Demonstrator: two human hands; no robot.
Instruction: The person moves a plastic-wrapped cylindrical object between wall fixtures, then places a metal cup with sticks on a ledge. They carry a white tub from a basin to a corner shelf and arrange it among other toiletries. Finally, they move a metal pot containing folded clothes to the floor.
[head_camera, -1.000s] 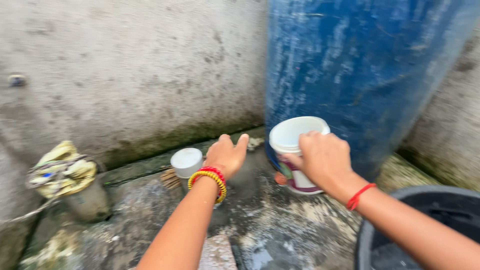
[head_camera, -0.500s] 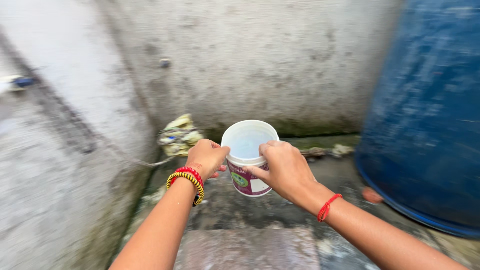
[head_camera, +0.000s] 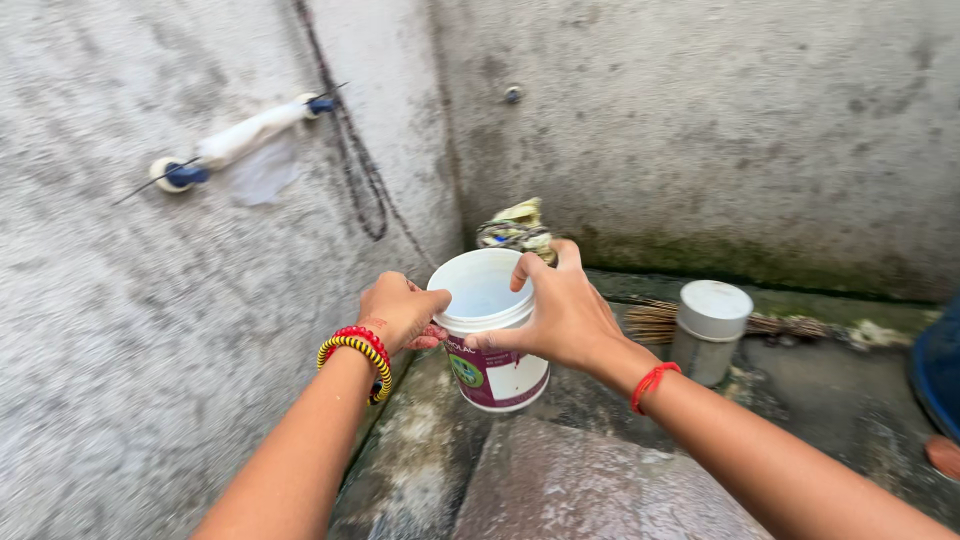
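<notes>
Rough grey walls (head_camera: 200, 330) meet in a corner ahead of me, with a wet concrete floor (head_camera: 560, 480) below. I hold a white bucket (head_camera: 488, 330) upright between both hands, mouth up, apparently empty. My left hand (head_camera: 400, 312) pinches its rim; my right hand (head_camera: 560, 310) wraps the rim's far side. A lidded metal can (head_camera: 710, 330) stands to the right.

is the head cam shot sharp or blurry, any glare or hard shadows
Head view: flat, even daylight with no glare or hard shadows; the white bucket, left hand and right hand are fairly sharp; the wall at lower left smears; the edges bow with wide-angle distortion.
</notes>
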